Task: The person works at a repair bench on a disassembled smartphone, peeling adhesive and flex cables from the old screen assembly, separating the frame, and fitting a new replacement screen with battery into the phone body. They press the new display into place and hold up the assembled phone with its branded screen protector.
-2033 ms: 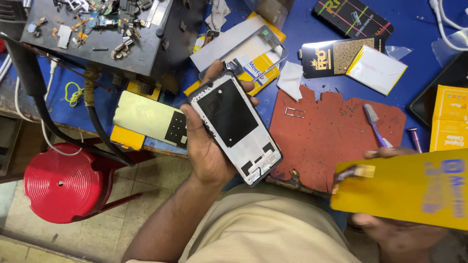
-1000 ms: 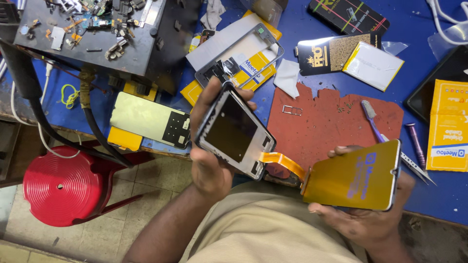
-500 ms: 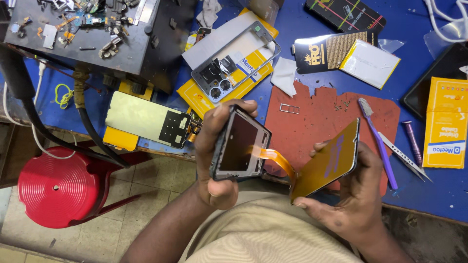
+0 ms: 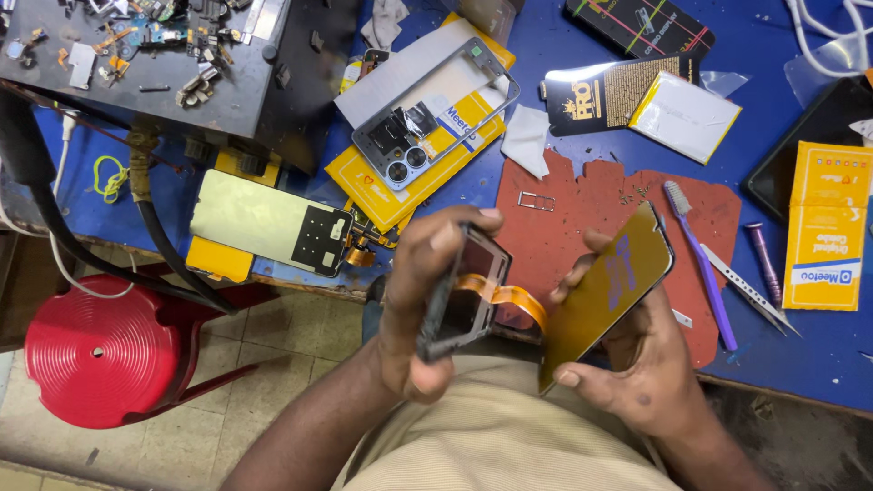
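Further tilted: one phone frame [image 4: 464, 295], one screen [image 4: 607, 289]

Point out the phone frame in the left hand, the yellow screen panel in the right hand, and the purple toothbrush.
phone frame [image 4: 466, 295], head view, on its dark inner face.
yellow screen panel [image 4: 611, 289], head view, middle of its yellow face.
purple toothbrush [image 4: 705, 273], head view, on its handle.

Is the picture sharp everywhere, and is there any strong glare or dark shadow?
Head view: even light, no strong glare; the left hand and phone frame are slightly motion-blurred; the yellow screen panel and blue table look sharp; the upper left corner is darker.
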Demonstrator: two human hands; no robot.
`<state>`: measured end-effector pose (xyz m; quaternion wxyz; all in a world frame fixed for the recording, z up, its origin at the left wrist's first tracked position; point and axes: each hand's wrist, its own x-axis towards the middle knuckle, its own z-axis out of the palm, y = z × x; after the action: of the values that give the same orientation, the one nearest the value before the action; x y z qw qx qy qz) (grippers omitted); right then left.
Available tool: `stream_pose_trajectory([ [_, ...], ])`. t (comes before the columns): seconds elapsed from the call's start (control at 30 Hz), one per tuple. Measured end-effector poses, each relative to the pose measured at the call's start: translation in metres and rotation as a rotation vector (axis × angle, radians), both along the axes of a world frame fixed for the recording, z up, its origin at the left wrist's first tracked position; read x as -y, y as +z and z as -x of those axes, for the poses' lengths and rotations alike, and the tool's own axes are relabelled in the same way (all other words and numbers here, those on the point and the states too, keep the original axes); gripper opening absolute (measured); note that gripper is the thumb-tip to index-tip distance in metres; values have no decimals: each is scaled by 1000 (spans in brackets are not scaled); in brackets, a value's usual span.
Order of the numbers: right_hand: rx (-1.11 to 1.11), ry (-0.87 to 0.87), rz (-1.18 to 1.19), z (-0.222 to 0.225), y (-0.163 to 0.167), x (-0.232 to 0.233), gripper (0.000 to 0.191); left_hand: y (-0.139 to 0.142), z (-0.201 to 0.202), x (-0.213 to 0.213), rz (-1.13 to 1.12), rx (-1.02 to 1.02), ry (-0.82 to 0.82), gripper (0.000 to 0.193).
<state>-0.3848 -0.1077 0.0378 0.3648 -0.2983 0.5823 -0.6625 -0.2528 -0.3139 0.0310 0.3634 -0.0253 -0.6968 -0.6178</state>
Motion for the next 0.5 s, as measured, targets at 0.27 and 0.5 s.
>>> stream_pose_trajectory([
  [0.27,81,55,183,-2,-20,-2,87,-1,0,-13,-535,86,-67,105],
  [0.5,44,98,245,-7,-17,-4,85,-1,3,-16,-505,81,-86,101],
])
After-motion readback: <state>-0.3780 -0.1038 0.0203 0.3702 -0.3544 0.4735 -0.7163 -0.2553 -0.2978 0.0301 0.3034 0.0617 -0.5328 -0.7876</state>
